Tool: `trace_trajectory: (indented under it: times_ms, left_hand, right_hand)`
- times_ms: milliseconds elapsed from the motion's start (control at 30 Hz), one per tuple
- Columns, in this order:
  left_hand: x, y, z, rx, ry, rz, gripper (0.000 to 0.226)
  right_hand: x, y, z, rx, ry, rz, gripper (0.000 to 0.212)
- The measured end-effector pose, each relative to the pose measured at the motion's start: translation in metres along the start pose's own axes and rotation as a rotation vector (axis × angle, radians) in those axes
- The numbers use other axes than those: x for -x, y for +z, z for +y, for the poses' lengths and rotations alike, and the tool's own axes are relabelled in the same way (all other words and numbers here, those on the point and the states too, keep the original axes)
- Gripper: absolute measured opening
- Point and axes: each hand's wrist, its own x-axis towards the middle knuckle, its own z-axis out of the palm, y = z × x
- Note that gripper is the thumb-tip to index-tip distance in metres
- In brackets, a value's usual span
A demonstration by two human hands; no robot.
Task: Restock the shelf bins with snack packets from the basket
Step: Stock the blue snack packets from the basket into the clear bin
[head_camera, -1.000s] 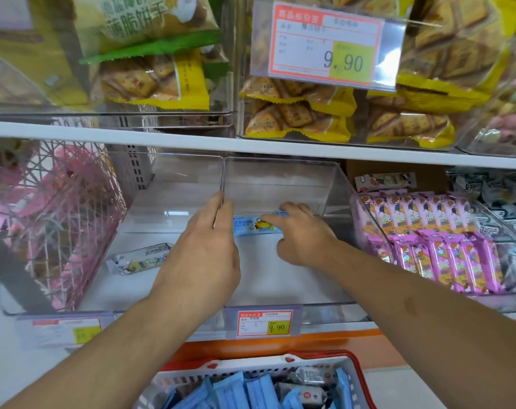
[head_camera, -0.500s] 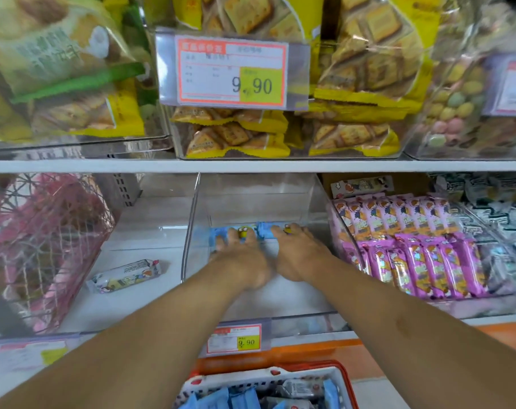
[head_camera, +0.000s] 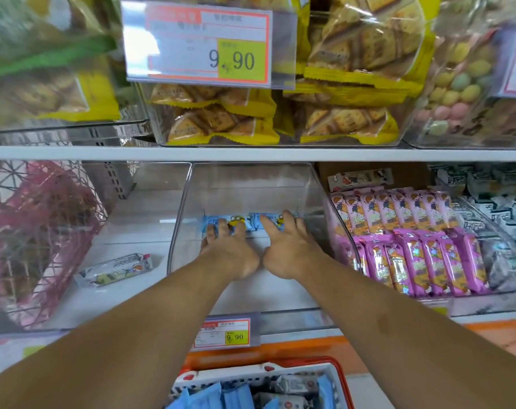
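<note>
Head view looks down both forearms into a clear shelf bin (head_camera: 312, 184) on the lower shelf, where the two hands lie side by side, wrists nearly touching. Left hand (head_camera: 231, 252) has its fingers spread flat, palm down, and their tips rest on a row of blue snack packets (head_camera: 239, 222) lying against the bin's back wall; this grip is loose, closing round nothing. Right hand (head_camera: 286, 249) is likewise flat with fingers extended, tips on the right end of the same blue row, pressing rather than pinching. Just right of the right hand, past the bin's clear side wall, stands a neighbouring bin packed with purple packets (head_camera: 422, 255), and farther right are black-and-white packets (head_camera: 487, 199), blurred. Left of the left hand, outside the bin, a single pale packet (head_camera: 115, 268) lies on the shelf floor, and beyond it sits a pink wire basket (head_camera: 38, 231). Below the wrists, towards the person, a price tag (head_camera: 225, 333) reading 9.90 hangs on the shelf edge, and under it is the red-rimmed basket (head_camera: 339, 376) with more blue packets inside. Above the hands, yellow cracker bags (head_camera: 221, 119) fill the upper shelf.
</note>
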Motion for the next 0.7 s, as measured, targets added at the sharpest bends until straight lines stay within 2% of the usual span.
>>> trace_trajectory:
  times_ms: [267,367,500,700]
  left_hand:
    - [0.000,-0.002,0.002,0.058,0.005,0.049,0.065]
    - [0.002,-0.010,0.001,0.061,0.080,0.068,0.065]
    - [0.035,-0.029,-0.005,0.183,0.265,0.199,0.042]
    - [0.156,-0.035,-0.037,0.347,0.462,0.413,0.021]
  right_hand:
    - [-0.001,0.000,0.000,-0.014,0.013,-0.073,0.077]
    - [0.006,-0.008,-0.002,-0.023,-0.006,-0.046,0.068]
    - [0.036,-0.022,-0.004,-0.035,-0.081,0.107,0.057]
    - [0.145,-0.035,-0.017,-0.224,-0.303,0.466,0.014]
